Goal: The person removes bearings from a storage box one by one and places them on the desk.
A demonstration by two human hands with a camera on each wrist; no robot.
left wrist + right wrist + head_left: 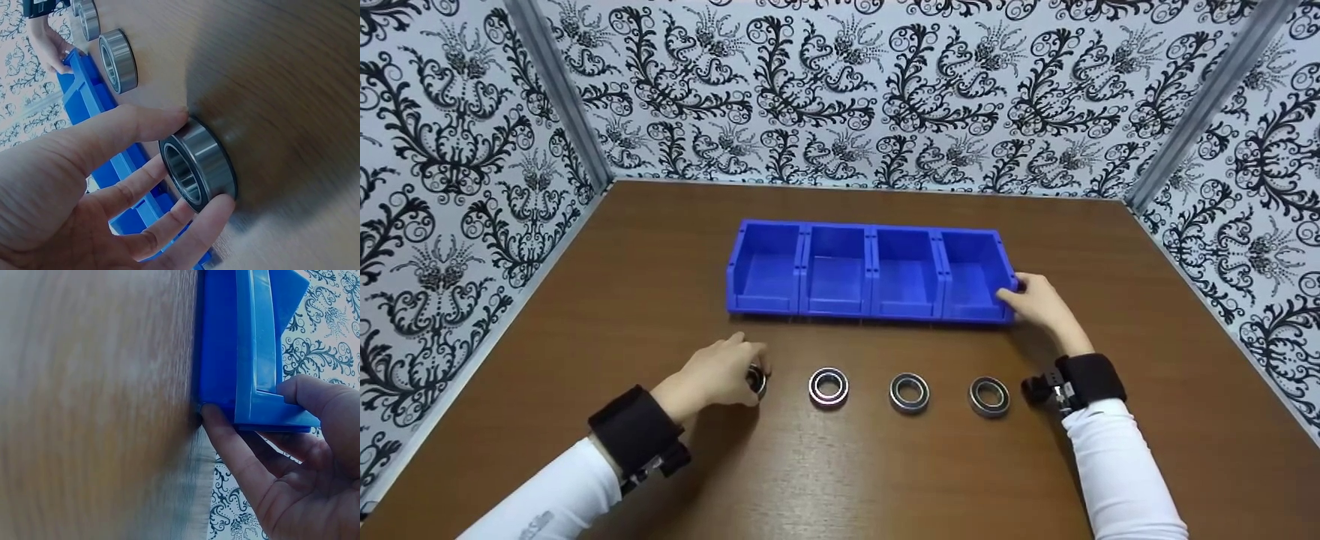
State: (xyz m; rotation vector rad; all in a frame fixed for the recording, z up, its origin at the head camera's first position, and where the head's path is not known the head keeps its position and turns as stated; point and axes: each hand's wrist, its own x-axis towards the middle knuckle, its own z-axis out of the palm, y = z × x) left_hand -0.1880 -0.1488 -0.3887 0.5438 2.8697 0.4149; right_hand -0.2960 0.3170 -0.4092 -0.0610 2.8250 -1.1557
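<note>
My left hand (720, 373) grips a steel ball bearing (202, 163) at the left end of a row of bearings. In the left wrist view, thumb and fingertips pinch its outer ring, close over the table. My right hand (1041, 304) holds the right end of a blue four-compartment storage bin (832, 306). The right wrist view shows the thumb hooked over the bin's (264, 343) front edge, with the index fingertip low at its bottom corner. All the bin's compartments look bare inside.
Three more bearings lie flat in front of the bin: one bearing (829, 388) nearest the left hand, a middle bearing (909, 393) and a right bearing (988, 397). Patterned panels (840, 97) enclose the brown table (870, 472) at the back and sides.
</note>
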